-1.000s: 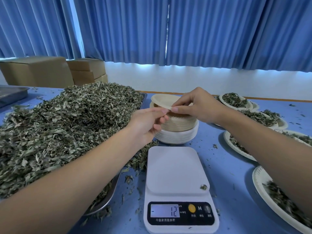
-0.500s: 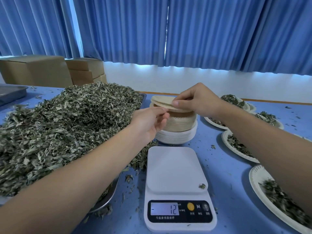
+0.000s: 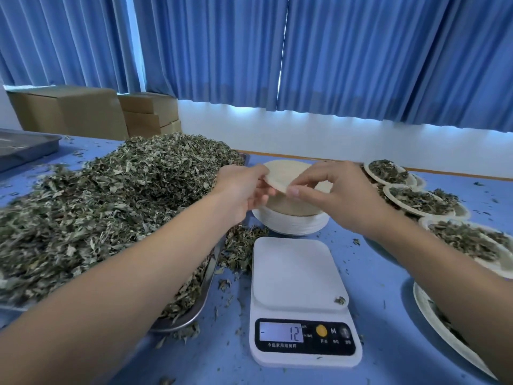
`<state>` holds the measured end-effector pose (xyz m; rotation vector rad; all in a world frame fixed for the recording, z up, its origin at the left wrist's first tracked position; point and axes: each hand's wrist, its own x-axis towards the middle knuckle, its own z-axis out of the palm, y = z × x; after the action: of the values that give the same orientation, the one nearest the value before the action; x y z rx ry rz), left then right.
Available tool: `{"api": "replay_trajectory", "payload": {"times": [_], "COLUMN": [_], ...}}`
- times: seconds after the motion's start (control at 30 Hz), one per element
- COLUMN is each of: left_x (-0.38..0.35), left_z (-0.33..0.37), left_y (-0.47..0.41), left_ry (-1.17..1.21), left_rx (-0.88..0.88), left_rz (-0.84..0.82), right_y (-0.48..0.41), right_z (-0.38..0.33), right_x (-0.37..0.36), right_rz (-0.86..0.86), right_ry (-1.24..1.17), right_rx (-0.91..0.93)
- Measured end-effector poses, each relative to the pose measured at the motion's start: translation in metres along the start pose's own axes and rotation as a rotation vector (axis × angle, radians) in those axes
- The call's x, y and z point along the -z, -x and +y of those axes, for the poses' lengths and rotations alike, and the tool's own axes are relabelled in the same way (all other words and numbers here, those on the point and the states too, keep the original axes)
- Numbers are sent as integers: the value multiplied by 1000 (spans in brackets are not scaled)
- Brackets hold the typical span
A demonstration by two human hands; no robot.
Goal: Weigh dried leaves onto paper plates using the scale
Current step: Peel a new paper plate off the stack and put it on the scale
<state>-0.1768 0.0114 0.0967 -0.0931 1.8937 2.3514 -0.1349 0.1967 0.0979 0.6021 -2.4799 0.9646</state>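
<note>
Blue leads here: the pleated curtains [image 3: 361,65] are deep blue with vertical shadow stripes, and the table [image 3: 388,287] is a paler, flatter blue. The dried leaves [image 3: 111,204] are mottled grey-green with pale flecks, heaped on a silver-grey tray [image 3: 200,307]. The scale [image 3: 294,273] is white with a black panel (yellow button, pale lilac display, dark digits). The stack of paper plates [image 3: 291,225] is tan above and white below; the top plate [image 3: 283,173] is cream. The cardboard boxes [image 3: 69,112] are plain brown.
</note>
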Motion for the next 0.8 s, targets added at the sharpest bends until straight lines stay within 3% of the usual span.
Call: {"api": "replay_trajectory", "payload": {"times": [0.17,0.23,0.47,0.67,0.8], "left_x": [21,35,64,52,52], "left_z": [-8,-13,-15,-21,-14], "left_y": [4,5,11,11,1], "left_ry": [-50,-99,-393,-682,-811], "left_rx": [0,35,325,253,0], "left_rz": [-169,-301,-629,-461,-241], "right_y": [29,41,65,71,70], "right_z": [21,32,51,57,63], "right_x": [-8,-10,-20,-36,-36], "right_rz": [571,660,602,452,479], "right_ry": [-215,-336,-350,-326,-488], "right_rx": [-162,-260,-363,-472,-601]}}
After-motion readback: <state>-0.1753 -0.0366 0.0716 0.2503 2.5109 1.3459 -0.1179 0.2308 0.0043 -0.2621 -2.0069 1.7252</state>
